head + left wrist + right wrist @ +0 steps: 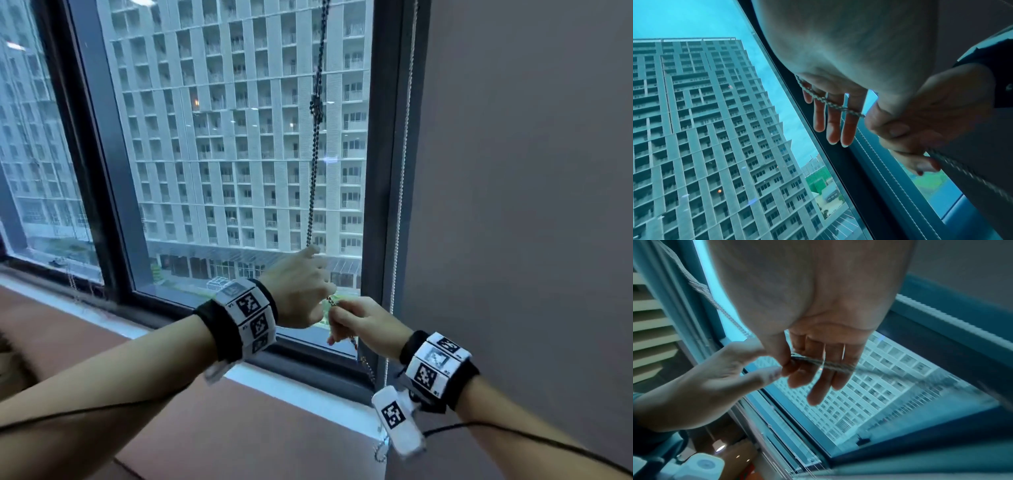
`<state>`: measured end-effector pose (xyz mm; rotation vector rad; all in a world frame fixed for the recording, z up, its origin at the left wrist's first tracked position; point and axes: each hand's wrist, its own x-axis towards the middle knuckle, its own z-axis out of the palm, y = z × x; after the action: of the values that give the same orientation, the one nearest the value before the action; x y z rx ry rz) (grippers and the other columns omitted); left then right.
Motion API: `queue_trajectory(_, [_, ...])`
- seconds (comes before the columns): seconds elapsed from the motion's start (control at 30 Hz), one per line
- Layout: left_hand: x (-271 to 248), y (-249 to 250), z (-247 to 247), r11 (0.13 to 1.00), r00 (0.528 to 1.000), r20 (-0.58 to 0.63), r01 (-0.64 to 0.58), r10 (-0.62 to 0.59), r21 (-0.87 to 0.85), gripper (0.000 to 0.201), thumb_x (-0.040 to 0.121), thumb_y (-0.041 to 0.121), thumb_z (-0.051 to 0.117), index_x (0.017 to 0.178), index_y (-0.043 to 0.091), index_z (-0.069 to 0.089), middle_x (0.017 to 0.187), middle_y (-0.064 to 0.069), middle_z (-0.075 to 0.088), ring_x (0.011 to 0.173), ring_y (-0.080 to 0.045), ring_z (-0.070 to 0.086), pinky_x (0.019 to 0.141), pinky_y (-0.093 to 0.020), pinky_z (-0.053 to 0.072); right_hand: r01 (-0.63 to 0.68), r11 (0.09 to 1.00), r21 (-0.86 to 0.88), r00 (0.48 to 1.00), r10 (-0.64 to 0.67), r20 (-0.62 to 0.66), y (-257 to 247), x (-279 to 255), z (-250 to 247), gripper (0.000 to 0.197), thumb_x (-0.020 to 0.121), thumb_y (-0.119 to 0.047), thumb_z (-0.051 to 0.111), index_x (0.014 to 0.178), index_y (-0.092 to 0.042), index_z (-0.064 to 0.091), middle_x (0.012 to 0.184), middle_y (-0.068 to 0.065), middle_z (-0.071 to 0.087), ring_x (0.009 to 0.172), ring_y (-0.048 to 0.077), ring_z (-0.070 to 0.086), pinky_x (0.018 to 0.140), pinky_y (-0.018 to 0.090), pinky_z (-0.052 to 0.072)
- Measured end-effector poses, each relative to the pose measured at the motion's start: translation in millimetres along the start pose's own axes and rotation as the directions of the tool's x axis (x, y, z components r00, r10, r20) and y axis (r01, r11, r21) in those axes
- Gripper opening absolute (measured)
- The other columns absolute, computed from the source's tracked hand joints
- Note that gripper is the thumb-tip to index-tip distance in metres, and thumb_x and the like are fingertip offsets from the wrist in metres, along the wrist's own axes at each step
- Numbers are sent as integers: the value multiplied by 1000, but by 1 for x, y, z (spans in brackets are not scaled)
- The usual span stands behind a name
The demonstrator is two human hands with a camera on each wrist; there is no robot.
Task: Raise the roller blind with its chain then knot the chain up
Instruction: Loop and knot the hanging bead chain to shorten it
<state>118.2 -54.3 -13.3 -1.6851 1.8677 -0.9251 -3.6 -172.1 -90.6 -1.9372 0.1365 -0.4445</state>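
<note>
A dark bead chain (313,192) hangs in front of the uncovered window glass, with a tangled knot (317,106) high up. The blind itself is out of view. The chain runs down to my left hand (301,287), where it lies across the straight fingers (832,126) as a doubled strand (830,103). Just below and to the right, my right hand (363,323) pinches the chain (830,365) between thumb and forefinger (890,129). The slack (368,368) drops below the right hand toward the sill.
A second, white chain (400,205) hangs along the dark window frame (380,171), beside a grey surface (513,205) on the right. A brown ledge (239,428) runs below the window. A tower block shows through the glass.
</note>
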Motion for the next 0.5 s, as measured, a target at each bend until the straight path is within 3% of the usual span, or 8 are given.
queue_trajectory(0.07, [-5,11,13,1000,998,62,14,-12,-20,35,86,44,35,88,17,59,88,-5,68,88,-26,56,103,-46,32,-41,999,0,999,41,11,19,-13,8,29,101,-11,43,74,-7,54,68,8,58,64,18,65,63,18,51])
queue_trajectory(0.17, [-12,35,33,994,987,159,21,-3,-108,35,90,42,34,95,16,58,93,-7,68,89,-26,56,99,-43,33,-132,986,103,990,127,55,42,-30,14,30,102,-12,42,74,-7,52,65,8,54,62,19,65,64,22,54])
queue_trajectory(0.27, [-15,62,49,973,989,147,33,1,-227,31,91,37,33,91,15,55,92,-7,67,84,-25,53,95,-42,32,-208,959,191,977,195,88,58,-40,19,28,102,-15,42,78,-7,53,63,6,53,62,22,65,71,34,55])
queue_trajectory(0.33, [-14,77,54,960,991,132,32,6,-277,28,92,33,32,91,15,53,92,-6,65,79,-25,48,91,-43,34,-227,950,214,973,210,100,66,-44,23,25,101,-14,43,81,-6,55,62,5,54,61,21,64,71,35,56])
queue_trajectory(0.43, [-13,96,60,953,984,170,10,43,-302,25,94,28,32,97,15,53,95,-7,66,84,-28,58,84,-42,41,-244,946,213,968,224,114,74,-51,30,22,100,-10,46,81,-4,57,59,5,53,60,22,64,65,33,54])
queue_trajectory(0.5, [-16,106,64,956,974,221,14,54,-295,19,95,22,34,96,14,50,94,-7,66,87,-29,61,81,-40,39,-267,955,130,961,255,105,78,-58,34,25,99,-10,47,76,-8,58,57,6,53,59,21,65,57,28,49])
